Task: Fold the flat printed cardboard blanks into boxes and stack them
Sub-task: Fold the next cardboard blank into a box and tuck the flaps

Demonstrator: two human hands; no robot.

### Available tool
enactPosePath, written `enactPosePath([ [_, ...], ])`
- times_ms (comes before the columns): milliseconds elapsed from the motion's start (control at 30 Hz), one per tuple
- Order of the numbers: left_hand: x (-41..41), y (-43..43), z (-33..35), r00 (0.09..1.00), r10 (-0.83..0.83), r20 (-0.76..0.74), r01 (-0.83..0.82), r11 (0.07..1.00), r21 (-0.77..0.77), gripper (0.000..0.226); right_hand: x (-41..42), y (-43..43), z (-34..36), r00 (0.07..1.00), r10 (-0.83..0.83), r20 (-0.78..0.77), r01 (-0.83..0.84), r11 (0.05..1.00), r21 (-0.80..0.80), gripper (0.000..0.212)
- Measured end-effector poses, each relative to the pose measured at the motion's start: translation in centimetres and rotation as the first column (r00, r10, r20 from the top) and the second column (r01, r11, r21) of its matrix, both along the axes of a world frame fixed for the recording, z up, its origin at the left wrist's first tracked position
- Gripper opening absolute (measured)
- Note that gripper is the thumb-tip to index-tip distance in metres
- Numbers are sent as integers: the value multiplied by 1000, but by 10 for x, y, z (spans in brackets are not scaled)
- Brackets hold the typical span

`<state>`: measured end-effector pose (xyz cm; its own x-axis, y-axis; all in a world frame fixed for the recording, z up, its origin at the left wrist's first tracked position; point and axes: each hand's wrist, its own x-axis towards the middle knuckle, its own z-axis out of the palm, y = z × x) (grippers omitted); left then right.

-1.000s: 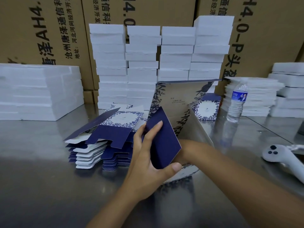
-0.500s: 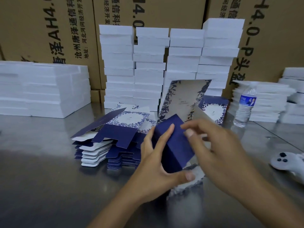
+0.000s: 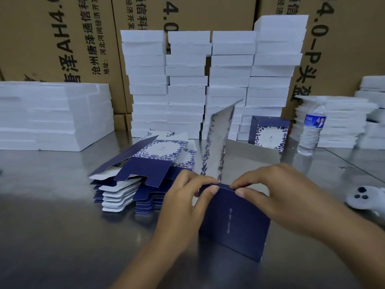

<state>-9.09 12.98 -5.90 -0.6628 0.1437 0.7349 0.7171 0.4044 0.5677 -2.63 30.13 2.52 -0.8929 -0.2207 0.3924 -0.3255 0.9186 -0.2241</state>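
A half-folded navy box [image 3: 235, 224] stands on the steel table in front of me, its printed lid flap [image 3: 218, 142] sticking up and its grey inside open behind. My left hand [image 3: 185, 203] and my right hand [image 3: 277, 195] pinch the box's top front edge from either side, thumbs on the navy panel. To the left lies a pile of flat navy and white floral blanks [image 3: 143, 174]. One finished box [image 3: 269, 133] stands at the back right.
Four tall stacks of white foam slabs [image 3: 210, 84] rise behind the work, more foam [image 3: 52, 115] at far left and right. A water bottle [image 3: 312, 128] stands right of the finished box. A white controller [image 3: 364, 197] lies at the right. Brown cartons form the back wall.
My right hand came from inside the box to its top front edge. The navy panel swung down to face me, and both hands now pinch its upper fold.
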Motion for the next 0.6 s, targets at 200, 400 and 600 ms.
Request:
enactPosePath([
  [200, 1, 4, -4, 990, 90, -110, -88, 996, 19, 22, -6, -23, -26, 951, 8, -308, -5, 1000, 11, 9],
  [400, 0, 7, -6, 992, 53, -112, -55, 998, -14, 15, -22, -16, -43, 939, 26, -343, -62, 994, -94, 9],
  [600, -5, 6, -5, 994, 71, -83, -72, 997, -8, 22, -24, 0, -48, 922, -44, -385, -32, 981, -189, 9],
])
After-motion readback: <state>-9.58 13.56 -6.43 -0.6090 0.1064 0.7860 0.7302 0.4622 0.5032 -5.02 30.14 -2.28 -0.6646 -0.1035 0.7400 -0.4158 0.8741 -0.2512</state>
